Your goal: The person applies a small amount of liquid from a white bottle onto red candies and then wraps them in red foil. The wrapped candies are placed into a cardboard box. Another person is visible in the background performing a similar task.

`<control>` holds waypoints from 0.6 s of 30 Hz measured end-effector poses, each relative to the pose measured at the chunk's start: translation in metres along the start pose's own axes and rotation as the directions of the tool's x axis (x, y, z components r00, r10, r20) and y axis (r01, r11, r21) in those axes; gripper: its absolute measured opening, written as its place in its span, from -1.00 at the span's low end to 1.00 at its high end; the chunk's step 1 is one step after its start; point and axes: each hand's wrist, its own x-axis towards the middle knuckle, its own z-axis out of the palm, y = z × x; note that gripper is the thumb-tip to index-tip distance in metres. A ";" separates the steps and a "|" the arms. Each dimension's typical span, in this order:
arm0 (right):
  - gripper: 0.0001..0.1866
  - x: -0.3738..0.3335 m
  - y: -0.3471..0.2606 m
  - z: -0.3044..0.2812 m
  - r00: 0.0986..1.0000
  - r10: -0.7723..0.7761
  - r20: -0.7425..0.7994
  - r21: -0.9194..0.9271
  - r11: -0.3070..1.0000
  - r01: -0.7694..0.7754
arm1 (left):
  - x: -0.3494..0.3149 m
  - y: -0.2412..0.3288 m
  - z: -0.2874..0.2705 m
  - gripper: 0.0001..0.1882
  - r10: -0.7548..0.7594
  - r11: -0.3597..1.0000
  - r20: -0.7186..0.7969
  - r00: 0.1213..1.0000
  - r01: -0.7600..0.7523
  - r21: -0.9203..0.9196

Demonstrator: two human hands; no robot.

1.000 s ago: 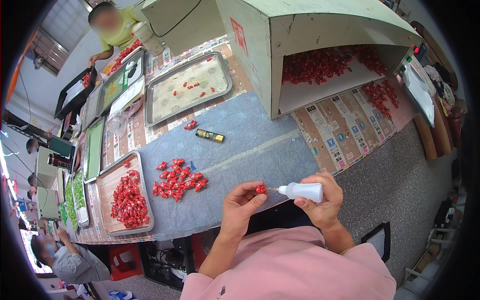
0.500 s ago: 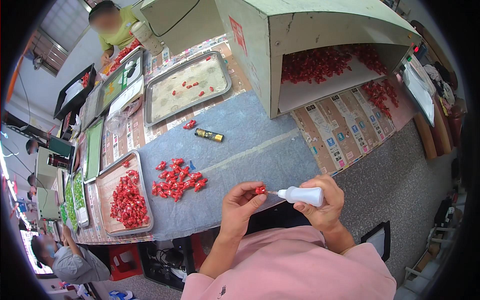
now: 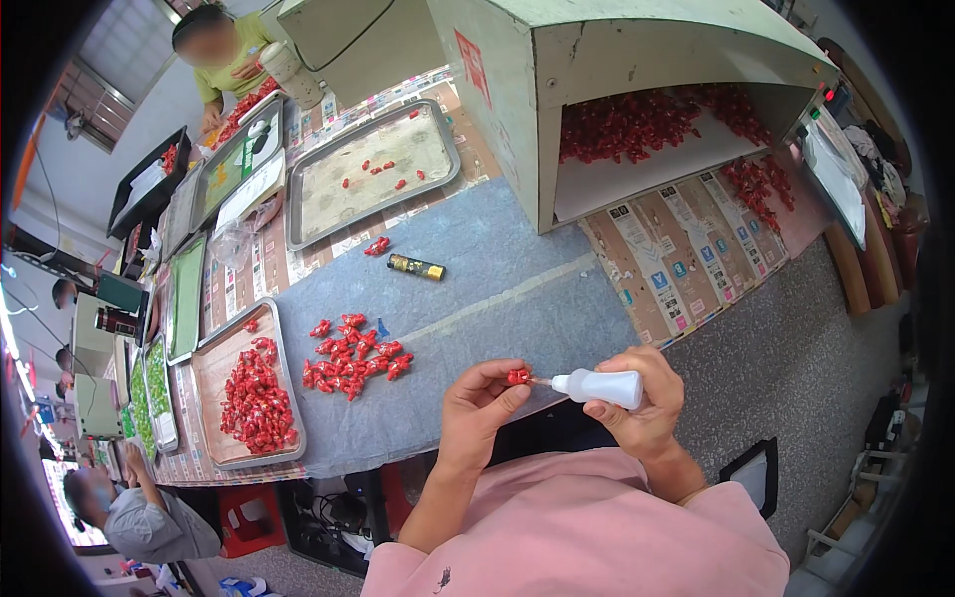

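Between thumb and fingers, my left hand point(image 3: 483, 403) pinches a small red figurine point(image 3: 518, 377) near the table's front edge. My right hand point(image 3: 645, 403) grips a white squeeze bottle point(image 3: 605, 388), tilted so its thin tip points left and meets or nearly meets the figurine. Whether anything flows from the tip is too small to tell. To the left of my hands, a loose pile of red figurines point(image 3: 353, 356) lies on the blue-grey cloth point(image 3: 477, 328). A black and gold lighter point(image 3: 416, 268) and a single red piece point(image 3: 377, 246) lie farther back.
A metal tray point(image 3: 301, 438) heaped with red pieces stands at left. Behind is another tray point(image 3: 323, 199) with several pieces. A pale green metal housing point(image 3: 497, 119) at back right holds many red pieces. Two people point(image 3: 224, 65) point(image 3: 159, 517) sit at the far left and lower left.
My hands, the figurine and the bottle hold nearly the same place. At the back left, the person in yellow has raised one hand toward the chest.
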 end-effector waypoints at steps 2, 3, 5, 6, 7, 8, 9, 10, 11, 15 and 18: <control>-0.58 0.001 0.000 -0.001 1.000 -0.007 0.001 -0.009 1.000 0.007 | 0.000 0.000 0.000 -0.72 0.002 1.000 0.002 1.000 -0.002 -0.001; -0.58 0.000 0.000 -0.001 1.000 -0.004 0.004 -0.010 1.000 0.004 | 0.000 0.000 0.000 -0.72 0.003 1.000 0.001 1.000 -0.003 -0.002; -0.58 0.000 0.000 -0.001 1.000 0.000 0.010 -0.013 1.000 0.000 | 0.000 0.001 0.000 -0.72 0.001 1.000 -0.001 1.000 -0.001 0.001; -0.58 -0.001 0.000 -0.001 1.000 0.007 0.010 -0.006 1.000 -0.007 | 0.000 0.001 0.000 -0.72 -0.003 1.000 0.000 1.000 0.003 0.005; -0.58 -0.001 0.001 -0.001 1.000 0.013 0.009 0.000 1.000 -0.013 | 0.000 0.001 0.001 -0.72 -0.007 1.000 0.000 1.000 0.007 0.008; -0.58 -0.001 0.001 -0.001 1.000 0.020 0.009 0.007 1.000 -0.020 | 0.000 0.002 0.001 -0.71 -0.009 1.000 0.003 1.000 0.009 0.006; -0.58 -0.001 0.001 0.000 1.000 0.019 0.004 0.002 1.000 -0.019 | 0.000 0.003 0.002 -0.71 -0.010 1.000 0.007 1.000 0.010 0.004; -0.58 0.000 0.001 0.000 1.000 0.018 -0.002 -0.002 1.000 -0.018 | 0.000 0.003 0.002 -0.71 -0.011 1.000 0.009 1.000 0.011 0.001; -0.58 0.000 0.001 0.000 1.000 0.017 -0.007 -0.006 1.000 -0.017 | 0.000 0.003 0.002 -0.71 -0.013 1.000 0.010 1.000 0.013 0.000; -0.59 0.000 0.002 0.000 0.999 0.044 -0.020 0.004 0.999 -0.044 | 0.000 0.003 0.001 -0.71 -0.019 1.000 0.014 1.000 0.020 -0.013; -0.64 0.000 0.008 0.003 0.993 0.104 -0.057 0.032 0.994 -0.103 | -0.001 0.001 -0.002 -0.71 -0.012 0.999 0.002 1.000 0.012 -0.030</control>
